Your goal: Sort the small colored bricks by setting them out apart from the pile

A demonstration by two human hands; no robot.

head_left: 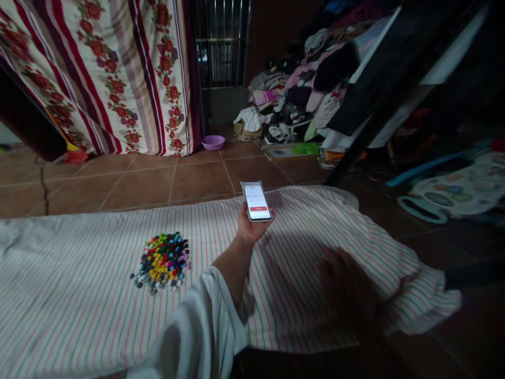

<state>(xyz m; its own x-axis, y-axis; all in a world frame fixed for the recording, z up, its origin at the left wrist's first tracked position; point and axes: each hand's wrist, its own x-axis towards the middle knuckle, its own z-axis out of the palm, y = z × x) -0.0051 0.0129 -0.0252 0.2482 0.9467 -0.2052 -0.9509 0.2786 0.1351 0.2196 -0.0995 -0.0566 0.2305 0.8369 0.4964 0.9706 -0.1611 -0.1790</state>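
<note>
My left hand (pixel 249 229) is closed around a smartphone (pixel 258 204) in a pale case, with its bright screen facing up. On the screen are a row of digits, too small to read surely, and a red button. My right hand (pixel 345 279) hovers to the right over the striped cloth (pixel 292 252); it is dark and smeared by motion, so its fingers are unclear. To the left of my left forearm lies a heap of small multicoloured blocks (pixel 163 260) on the cloth. Neither hand touches the heap.
Beyond the cloth is a brown tiled floor (pixel 205 176) with a purple basin (pixel 213 142). A floral curtain (pixel 130 79) hangs at the back left. Piled clothes (pixel 307 89) fill the back right, and a slanted dark post (pixel 355 142) stands nearer on the right.
</note>
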